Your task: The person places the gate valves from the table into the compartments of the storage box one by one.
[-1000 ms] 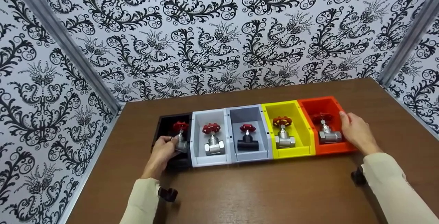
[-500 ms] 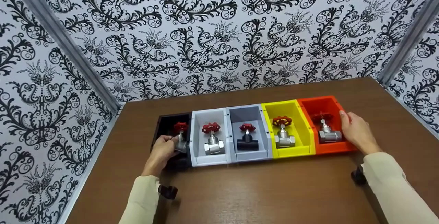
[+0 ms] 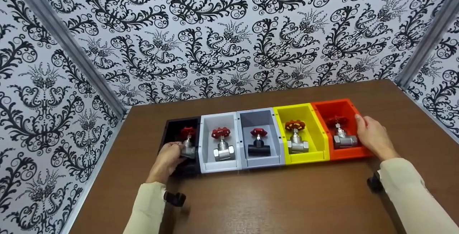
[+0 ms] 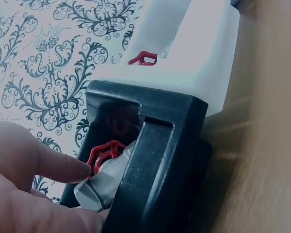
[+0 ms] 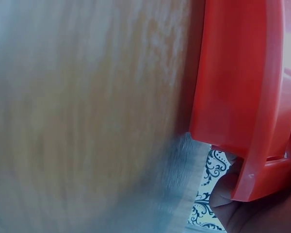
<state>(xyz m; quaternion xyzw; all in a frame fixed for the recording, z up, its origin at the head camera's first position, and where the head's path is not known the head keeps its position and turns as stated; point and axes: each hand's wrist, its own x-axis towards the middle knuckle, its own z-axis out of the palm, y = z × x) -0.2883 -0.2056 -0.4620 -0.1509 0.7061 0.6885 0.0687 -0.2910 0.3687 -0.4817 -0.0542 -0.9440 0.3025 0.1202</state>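
Five joined bins form a row, each with a red-handled valve inside. At the left end, my left hand (image 3: pixel 168 158) grips the side wall of the black bin (image 3: pixel 183 122), fingertips beside its metal valve (image 3: pixel 188 150). In the left wrist view a fingertip overlaps the red handwheel (image 4: pixel 104 154). My right hand (image 3: pixel 374 137) holds the outer wall of the orange-red bin (image 3: pixel 331 108) at the other end, fingers curling round its edge in the right wrist view. That bin's valve (image 3: pixel 344 140) lies inside, apart from the hand.
Between the end bins stand a white bin (image 3: pixel 218 117), a grey bin (image 3: pixel 255 115) and a yellow bin (image 3: pixel 294 110). The brown table (image 3: pixel 276 198) extends in front of them. Patterned walls (image 3: pixel 215 40) enclose its back and sides.
My left fingertips have shifted slightly left from the valve in the black bin. The right hand keeps its hold, and the row of bins stays in nearly the same place.
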